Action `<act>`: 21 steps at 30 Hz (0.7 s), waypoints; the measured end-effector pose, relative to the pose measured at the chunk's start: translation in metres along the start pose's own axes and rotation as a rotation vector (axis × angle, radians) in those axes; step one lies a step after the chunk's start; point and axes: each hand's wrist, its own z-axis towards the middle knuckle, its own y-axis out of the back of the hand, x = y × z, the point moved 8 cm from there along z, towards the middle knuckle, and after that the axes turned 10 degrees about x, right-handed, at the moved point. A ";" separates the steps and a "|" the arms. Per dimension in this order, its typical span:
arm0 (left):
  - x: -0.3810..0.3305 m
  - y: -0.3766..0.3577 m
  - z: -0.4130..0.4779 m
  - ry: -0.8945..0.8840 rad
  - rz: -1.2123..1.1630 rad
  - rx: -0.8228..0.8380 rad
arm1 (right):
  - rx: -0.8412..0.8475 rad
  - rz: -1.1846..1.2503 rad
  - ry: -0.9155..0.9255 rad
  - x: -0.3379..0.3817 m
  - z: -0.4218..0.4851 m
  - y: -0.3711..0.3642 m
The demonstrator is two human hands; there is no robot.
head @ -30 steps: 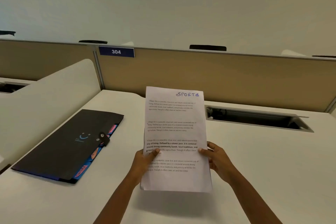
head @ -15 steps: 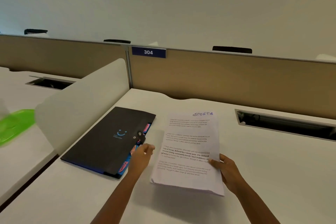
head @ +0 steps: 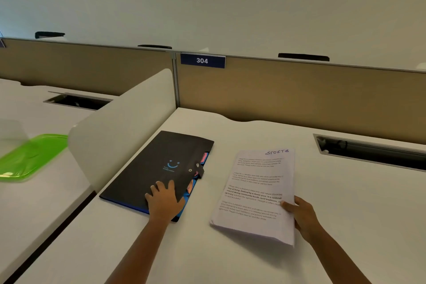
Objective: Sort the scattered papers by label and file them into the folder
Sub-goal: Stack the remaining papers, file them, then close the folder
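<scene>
the left hand point(head: 164, 200) rests with fingers spread flat on the closed black folder point(head: 159, 168) at centre frame. the right hand point(head: 302, 217) pinches the "sports" paper stack point(head: 255, 193) at lower right, its near edge lifted off the white desk point(head: 357, 203).

Left grip point(head: 164, 200) flat, fingers spread (palm down); right grip point(head: 302, 215) pinching, thumb on top.

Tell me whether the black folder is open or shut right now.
Shut. The black folder lies flat on the desk, its strap over the cover; the left hand rests on it.
</scene>
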 end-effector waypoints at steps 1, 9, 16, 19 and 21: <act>-0.002 0.003 -0.001 -0.033 -0.001 -0.011 | -0.011 -0.026 0.005 0.000 0.000 0.000; -0.017 0.053 -0.012 -0.353 -0.043 -0.108 | -0.233 -0.446 -0.028 -0.008 0.009 0.017; -0.013 0.061 -0.013 -0.376 -0.063 -0.018 | -0.430 -0.824 0.103 0.017 0.003 -0.010; -0.012 0.060 -0.011 -0.290 -0.028 -0.051 | -0.231 -0.807 0.266 0.018 0.010 -0.066; -0.015 0.057 -0.013 -0.244 -0.020 -0.066 | -0.074 -0.781 0.293 0.011 0.012 -0.109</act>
